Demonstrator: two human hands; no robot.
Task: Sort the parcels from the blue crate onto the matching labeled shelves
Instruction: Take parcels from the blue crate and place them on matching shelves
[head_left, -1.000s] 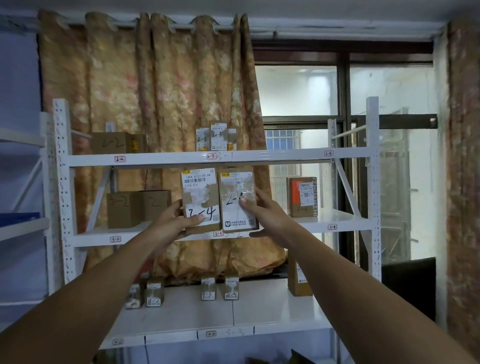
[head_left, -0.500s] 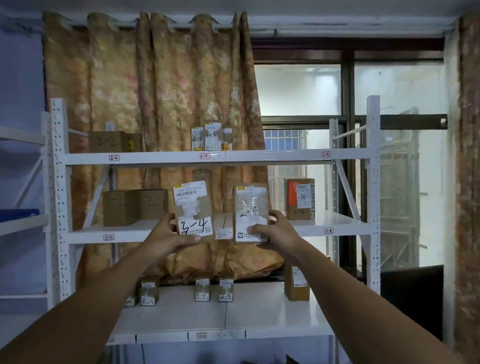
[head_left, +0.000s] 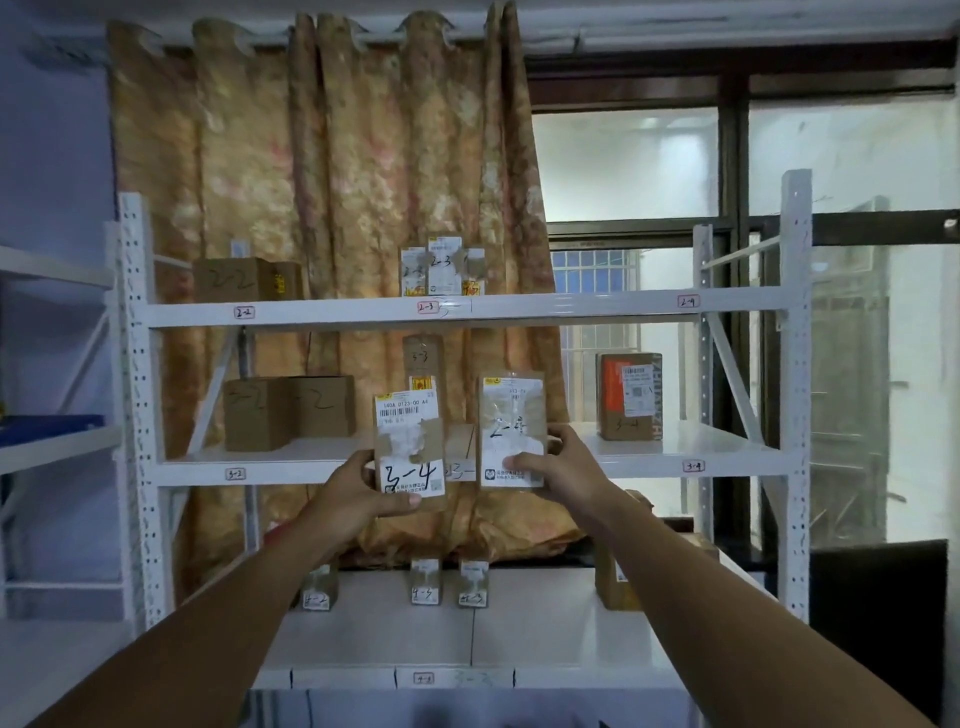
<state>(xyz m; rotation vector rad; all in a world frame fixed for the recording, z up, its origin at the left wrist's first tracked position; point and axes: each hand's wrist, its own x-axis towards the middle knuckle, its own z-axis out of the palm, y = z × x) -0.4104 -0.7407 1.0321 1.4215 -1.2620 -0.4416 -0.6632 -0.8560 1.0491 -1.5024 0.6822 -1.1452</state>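
Note:
My left hand grips a brown parcel with a white label marked 3-4, held upright in front of the middle shelf. My right hand grips a second brown parcel marked 2 and a smudged digit, upright beside the first. Both parcels hang in front of the white rack, about level with the middle shelf's front edge. The shelf tag 3-4 is to the right, tag 2-4 on the top shelf above it. The blue crate is out of view.
Brown boxes marked 2-2 and small 2-3 parcels stand on the top shelf. The middle shelf holds two brown boxes, a 3-3 parcel and an orange-labelled box. Small parcels stand on the bottom shelf. A curtain hangs behind.
Both hands have lowered their parcels slightly and drawn them apart. The view has shifted a little closer to the rack.

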